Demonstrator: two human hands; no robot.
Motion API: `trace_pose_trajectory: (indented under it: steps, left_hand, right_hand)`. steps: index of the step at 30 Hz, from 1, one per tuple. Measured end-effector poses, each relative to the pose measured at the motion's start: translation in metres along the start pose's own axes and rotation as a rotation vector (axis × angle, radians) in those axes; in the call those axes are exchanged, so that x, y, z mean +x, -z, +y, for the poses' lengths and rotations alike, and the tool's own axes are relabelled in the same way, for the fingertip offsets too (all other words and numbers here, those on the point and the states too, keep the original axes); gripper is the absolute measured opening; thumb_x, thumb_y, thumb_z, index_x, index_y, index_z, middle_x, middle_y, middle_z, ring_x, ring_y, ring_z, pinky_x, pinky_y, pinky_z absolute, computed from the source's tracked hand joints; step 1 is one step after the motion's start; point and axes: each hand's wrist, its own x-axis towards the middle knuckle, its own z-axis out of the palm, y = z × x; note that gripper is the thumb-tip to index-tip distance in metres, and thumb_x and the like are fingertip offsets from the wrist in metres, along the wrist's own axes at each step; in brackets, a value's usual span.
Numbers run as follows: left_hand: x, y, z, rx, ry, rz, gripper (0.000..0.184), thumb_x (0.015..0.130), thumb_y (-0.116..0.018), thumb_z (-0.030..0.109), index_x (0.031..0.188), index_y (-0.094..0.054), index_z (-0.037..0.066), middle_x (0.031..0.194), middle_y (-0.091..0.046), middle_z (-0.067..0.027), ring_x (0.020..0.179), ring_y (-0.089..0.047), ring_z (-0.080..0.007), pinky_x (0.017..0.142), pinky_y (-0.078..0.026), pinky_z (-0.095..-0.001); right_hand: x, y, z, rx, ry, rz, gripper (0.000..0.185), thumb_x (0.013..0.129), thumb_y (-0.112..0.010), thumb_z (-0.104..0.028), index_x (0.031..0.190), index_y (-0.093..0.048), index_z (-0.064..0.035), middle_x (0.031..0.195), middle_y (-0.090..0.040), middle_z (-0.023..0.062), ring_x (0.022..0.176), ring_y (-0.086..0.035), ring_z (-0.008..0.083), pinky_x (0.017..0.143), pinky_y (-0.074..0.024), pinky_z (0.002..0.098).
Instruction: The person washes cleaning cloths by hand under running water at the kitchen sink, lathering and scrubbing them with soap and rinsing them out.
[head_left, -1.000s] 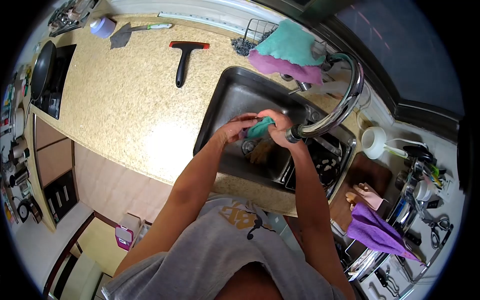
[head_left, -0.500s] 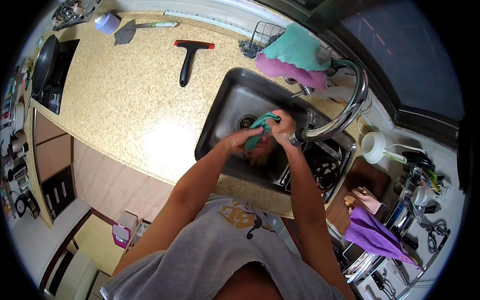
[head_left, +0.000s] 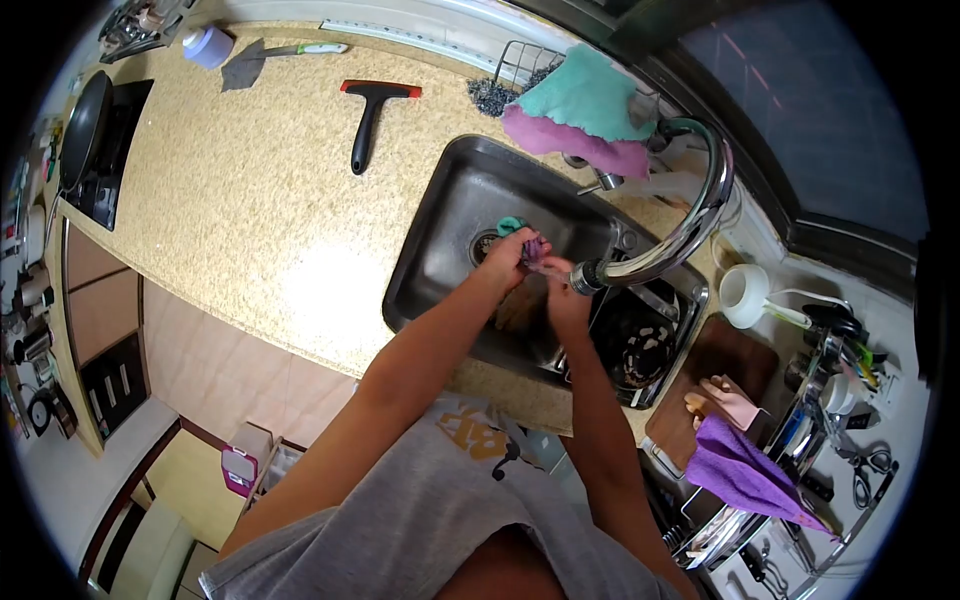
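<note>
A bunched cloth (head_left: 512,226), green at one end and purple where it shows between my hands, is over the sink basin near the drain. My left hand (head_left: 508,254) is closed around it. My right hand (head_left: 562,278) is beside the purple part, its fingers closed at the cloth's edge and partly hidden. The metal sink (head_left: 455,185) lies beneath both hands. Right by my right hand is the spout end of the curved tap (head_left: 588,277). A blurred brownish thing (head_left: 518,308) sits in the basin under my forearms.
A black squeegee (head_left: 368,125) and a scraper-like tool (head_left: 290,52) lie on the counter. Green and pink cloths (head_left: 585,95) hang behind the sink. Dark cookware (head_left: 640,340) fills the right basin. A cutting board (head_left: 690,385) and purple towel (head_left: 745,470) are further right.
The green cloth stretched between both hands is now bunched, with purple showing. My left hand has moved right and up; my right hand has dropped lower, beside the tap's spout.
</note>
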Motion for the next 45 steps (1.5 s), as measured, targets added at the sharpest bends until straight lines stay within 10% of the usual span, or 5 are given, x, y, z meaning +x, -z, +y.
trace_pose_trajectory:
  steps: [5, 20, 26, 32, 45]
  left_hand:
    - [0.003, -0.01, -0.009, 0.186, -0.035, 0.222, 0.007, 0.079, -0.064, 0.009, 0.076, -0.06, 0.006, 0.067, -0.058, -0.0057, 0.058, -0.055, -0.0171, 0.054, -0.05, -0.0329]
    - [-0.023, 0.004, 0.004, 0.417, 0.138, 0.054, 0.008, 0.077, -0.065, 0.003, 0.077, -0.058, 0.006, 0.069, -0.055, -0.0024, 0.058, -0.05, -0.0099, 0.042, -0.031, -0.0208]
    - [-0.044, -0.008, 0.012, 0.825, 0.312, 0.026, 0.01, 0.074, -0.067, 0.003, 0.077, -0.059, 0.007, 0.065, -0.055, -0.0002, 0.05, -0.048, -0.0072, 0.038, -0.029, -0.0195]
    - [-0.055, -0.041, 0.011, 1.253, 0.551, -0.178, 0.012, 0.069, -0.069, 0.005, 0.07, -0.059, 0.011, 0.062, -0.052, 0.0023, 0.052, -0.047, -0.0079, 0.043, -0.031, -0.0223]
    - [-0.091, -0.073, -0.032, 2.762, -0.54, -0.069, 0.02, 0.077, -0.061, 0.017, 0.087, -0.061, -0.001, 0.083, -0.066, -0.0211, 0.079, -0.066, -0.0362, 0.07, -0.054, -0.0445]
  right_hand:
    - [0.06, 0.017, 0.053, 0.631, -0.569, 0.064, 0.044, 0.094, -0.051, -0.027, 0.134, -0.045, -0.0096, 0.13, -0.052, 0.0108, 0.119, -0.048, 0.0248, 0.098, -0.0351, 0.0391]
    - [0.091, 0.036, 0.004, 1.269, -0.367, -0.014, 0.031, 0.087, -0.061, -0.01, 0.117, -0.052, -0.0076, 0.12, -0.056, 0.0104, 0.114, -0.055, 0.0249, 0.091, -0.0451, 0.0389]
    - [0.017, 0.042, -0.039, -0.472, 0.299, -0.229, 0.053, 0.083, -0.06, -0.009, 0.134, -0.045, -0.0096, 0.138, -0.044, 0.0118, 0.118, -0.051, 0.0308, 0.092, -0.0453, 0.0359]
    - [-0.001, 0.04, -0.042, -0.551, 0.307, -0.198, 0.038, 0.078, -0.059, -0.012, 0.115, -0.05, -0.006, 0.121, -0.049, 0.0154, 0.102, -0.058, 0.035, 0.08, -0.0501, 0.0446]
    - [-0.015, 0.018, -0.022, -0.341, -0.058, -0.076, 0.027, 0.07, -0.065, -0.016, 0.092, -0.061, -0.0001, 0.085, -0.065, 0.0223, 0.086, -0.064, 0.0354, 0.07, -0.05, 0.043]
